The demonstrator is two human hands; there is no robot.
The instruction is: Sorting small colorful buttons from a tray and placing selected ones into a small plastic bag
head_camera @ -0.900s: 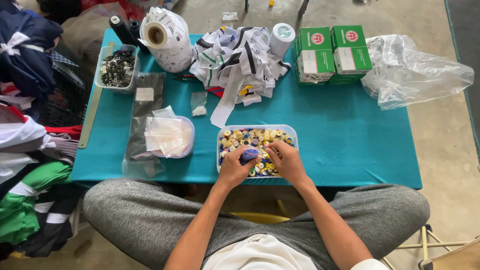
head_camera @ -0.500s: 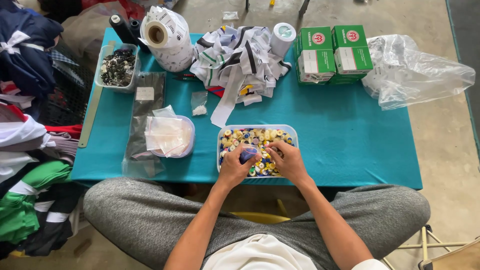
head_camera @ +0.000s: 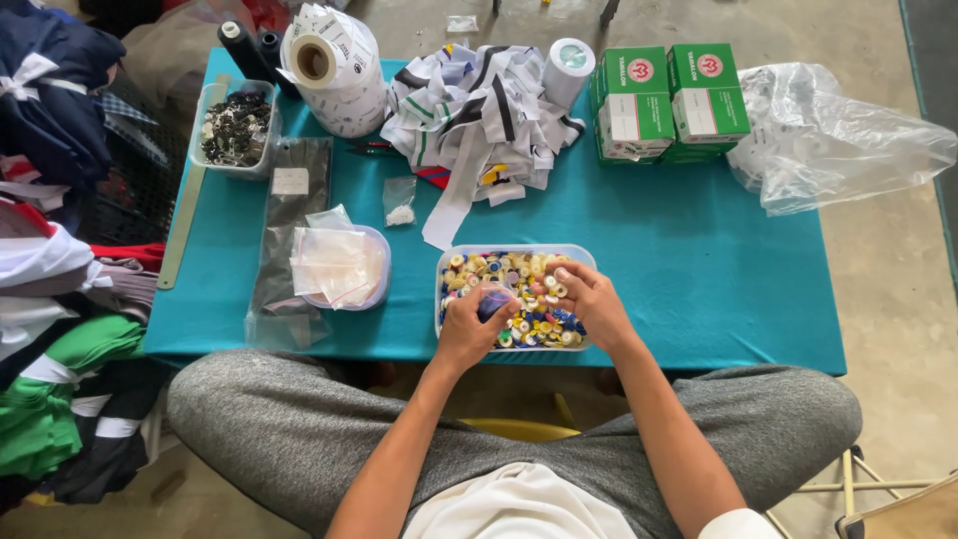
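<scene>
On the teal surface (head_camera: 699, 260) a clear tray (head_camera: 445, 262) full of small coloured buttons sits at the near edge, and both hands are in it: the left hand (head_camera: 469, 324) holds a small blue-purple piece (head_camera: 493, 299), while the right hand (head_camera: 591, 299) rests its fingertips (head_camera: 561, 275) on the buttons. Beyond lie a heap of printed label strips (head_camera: 479, 115), two green boxes (head_camera: 671, 100) and a crumpled clear plastic bag (head_camera: 848, 140).

Garment workshop: fabric labels (head_camera: 479, 110), thread boxes (head_camera: 669, 100), buttons (head_camera: 514, 294).

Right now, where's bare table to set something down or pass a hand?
Widest free patch: teal table right of the button tray, below the green boxes. Narrow strip between tray and label pile. The left side is crowded: bags, bowl, dark-parts bin. Both hands fill the tray.
</scene>
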